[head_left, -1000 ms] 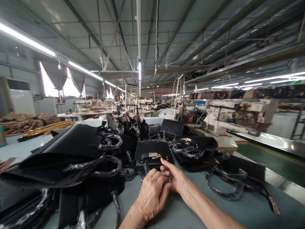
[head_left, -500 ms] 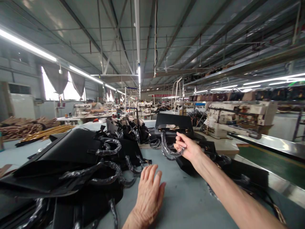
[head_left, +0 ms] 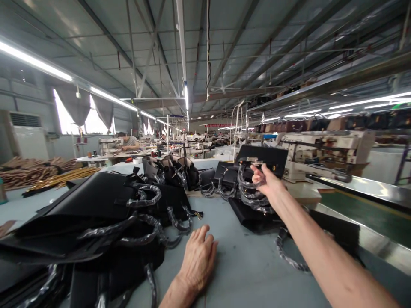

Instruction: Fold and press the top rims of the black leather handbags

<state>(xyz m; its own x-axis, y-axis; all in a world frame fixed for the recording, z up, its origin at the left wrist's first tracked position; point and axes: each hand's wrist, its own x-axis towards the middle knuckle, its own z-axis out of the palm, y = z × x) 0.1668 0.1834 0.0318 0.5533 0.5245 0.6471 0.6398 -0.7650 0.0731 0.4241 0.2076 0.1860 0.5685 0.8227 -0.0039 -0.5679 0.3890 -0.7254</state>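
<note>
Black handbag (head_left: pixel 278 157), head view: one, front facing the wearer, gold-toned clasp; located over the far right part of the counter (head_left: pixel 237 265), above other bags, contact with them uncertain. Handle (head_left: pixel 243 180) in clear plastic wrap, hanging at the front.

Right hand (head_left: pixel 265 180): one, arm outstretched, fingers closed on the handle, grip partly hidden.

Left hand (head_left: pixel 197 259): one, at the near middle of the counter, fingers loosely bent, slack.

Large black bags (head_left: pixel 96 194): heaped at left, wrapped handles outward.

Small bags (head_left: pixel 189 173): upright cluster, far side.

Flat black bag (head_left: pixel 248 216): one, lying below the raised bag.

Yellow strips (head_left: pixel 69 179): bundle, far left, beside brown pieces (head_left: pixel 32 171).

Sewing machine (head_left: pixel 324 147): pale, beyond the counter, right.

Seated person (head_left: pixel 130 142): one, background left, striped top.
</note>
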